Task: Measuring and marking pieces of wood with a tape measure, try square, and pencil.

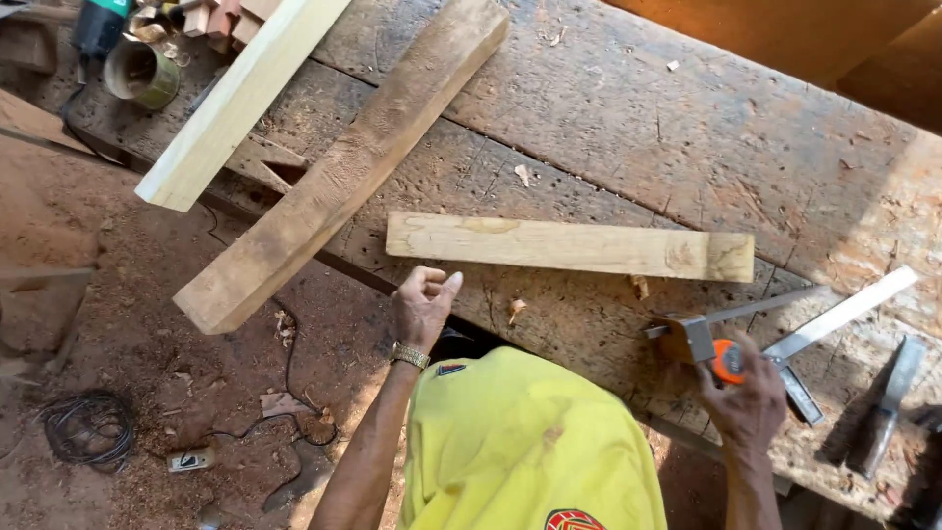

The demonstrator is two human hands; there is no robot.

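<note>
Holding an orange and grey tape measure (714, 355) in my right hand (748, 400), I keep it pressed on the worktop (628, 128) at about 4 o'clock from the middle of the view. My right fingers are closed around its body. Just beside it, toward 3 o'clock, a metal square (834, 319) lies flat on the worktop, one arm pale and one arm darker; the tape measure is touching or almost touching the darker arm, I cannot tell which.

My left hand (424, 306) is at about 7 o'clock from the short plank (569, 245), near its left end but apart from it. The left fingers are curled into a loose fist and they hold nothing.

The short plank lies flat in the middle of the worktop, almost level across the view. At 10 o'clock from it, a thick rough beam (343, 167) lies in a slant, and its lower end goes over the edge of the worktop. Next to the beam, more to 11 o'clock, a pale smooth board (240, 98) lies in the same slant.

At the far right, about 4 o'clock, a chisel (888, 407) rests on the worktop. On the sawdust floor (147, 373) at 8 o'clock there is a coil of dark cable (86, 427).
</note>
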